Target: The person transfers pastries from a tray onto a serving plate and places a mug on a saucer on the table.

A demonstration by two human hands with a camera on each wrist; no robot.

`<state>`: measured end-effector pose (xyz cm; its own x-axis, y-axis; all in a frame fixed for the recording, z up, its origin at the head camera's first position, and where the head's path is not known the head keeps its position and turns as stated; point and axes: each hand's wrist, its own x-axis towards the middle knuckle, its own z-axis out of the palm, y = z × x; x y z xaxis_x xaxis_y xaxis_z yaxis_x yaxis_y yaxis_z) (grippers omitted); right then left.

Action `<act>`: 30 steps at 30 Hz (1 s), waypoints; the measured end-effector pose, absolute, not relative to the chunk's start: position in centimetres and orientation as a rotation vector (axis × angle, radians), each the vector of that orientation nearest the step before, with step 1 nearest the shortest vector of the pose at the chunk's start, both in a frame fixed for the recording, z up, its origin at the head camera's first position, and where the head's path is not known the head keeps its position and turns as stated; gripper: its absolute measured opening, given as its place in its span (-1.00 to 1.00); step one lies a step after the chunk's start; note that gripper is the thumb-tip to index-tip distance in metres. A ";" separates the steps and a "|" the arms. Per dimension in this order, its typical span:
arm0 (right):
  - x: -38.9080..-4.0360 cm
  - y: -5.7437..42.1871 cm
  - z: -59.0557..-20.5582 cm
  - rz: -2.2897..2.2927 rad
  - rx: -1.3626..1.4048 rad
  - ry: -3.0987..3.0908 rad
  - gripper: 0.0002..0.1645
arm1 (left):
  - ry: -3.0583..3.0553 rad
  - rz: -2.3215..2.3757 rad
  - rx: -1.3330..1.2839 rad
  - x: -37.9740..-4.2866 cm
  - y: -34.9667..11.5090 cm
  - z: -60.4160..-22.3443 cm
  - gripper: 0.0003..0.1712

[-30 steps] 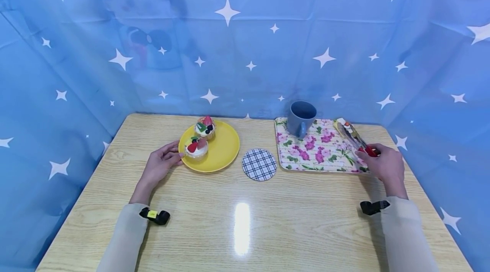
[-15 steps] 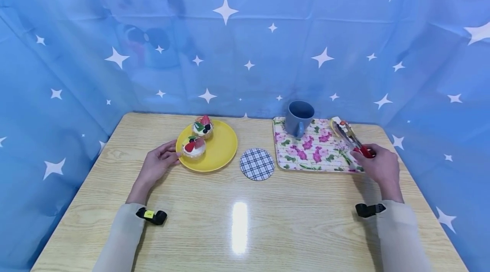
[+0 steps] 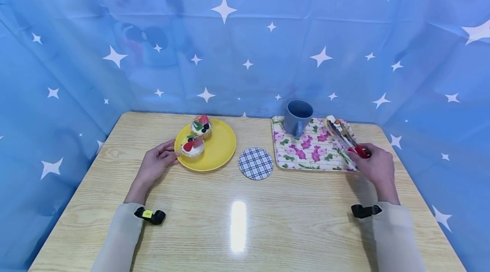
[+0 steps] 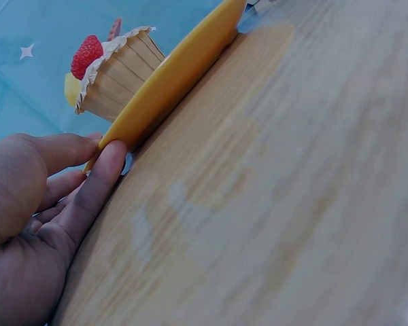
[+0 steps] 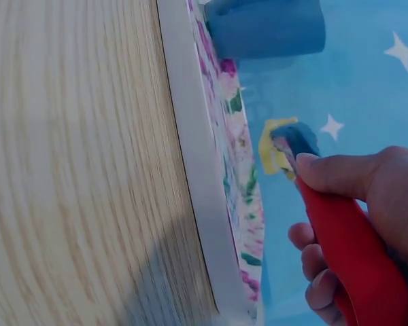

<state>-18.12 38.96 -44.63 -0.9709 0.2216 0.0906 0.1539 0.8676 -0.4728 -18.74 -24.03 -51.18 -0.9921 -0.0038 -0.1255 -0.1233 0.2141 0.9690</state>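
Observation:
My left hand (image 3: 153, 165) pinches the near left rim of a yellow plate (image 3: 218, 148), thumb and finger on either side of the edge in the left wrist view. Two fruit-topped cupcakes (image 3: 192, 147) sit on the plate's left side. My right hand (image 3: 375, 165) grips red-handled tongs (image 5: 353, 251), their metal arms slanting to the far left. At the tips is a small yellow piece of food (image 5: 275, 149) with white and red bits on top, held above the floral tray (image 3: 302, 162). In the right wrist view it shows raised over the tray's surface.
A blue-grey mug (image 3: 298, 116) stands at the tray's back left, its handle toward me. Between plate and tray lies a round checked coaster (image 3: 256, 164). A blue star-patterned curtain (image 3: 245, 42) hangs behind the wooden table (image 3: 191, 221).
My right hand has drifted a little left over the tray with the tongs and the food piece. The left hand stays at the plate's rim. The head view has shifted slightly.

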 end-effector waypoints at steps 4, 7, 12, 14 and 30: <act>-18.0 38.6 -44.5 0.708 -0.276 -2.893 -0.20 | 2.372 1.910 -0.107 -18.7 -24.2 -51.3 -0.27; -17.9 38.5 -44.4 0.707 -0.267 -2.895 -0.19 | 2.365 1.916 -0.117 -18.7 -24.2 -51.3 -0.27; -17.8 38.2 -44.0 0.706 -0.237 -2.887 -0.19 | 2.358 1.922 -0.118 -18.6 -24.1 -51.1 -0.28; -17.8 38.0 -43.8 0.704 -0.227 -2.883 -0.20 | 2.356 1.920 -0.113 -18.5 -24.1 -51.0 -0.28; -16.8 37.2 -42.1 0.689 -0.182 -2.863 -0.22 | 2.378 1.897 -0.157 -18.7 -24.0 -51.2 -0.28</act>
<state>-16.81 37.16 -42.14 -0.9743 0.1631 0.1555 0.0745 0.8844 -0.4608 -18.70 -23.97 -51.18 -0.9902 -0.0212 -0.1383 -0.1396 0.2207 0.9653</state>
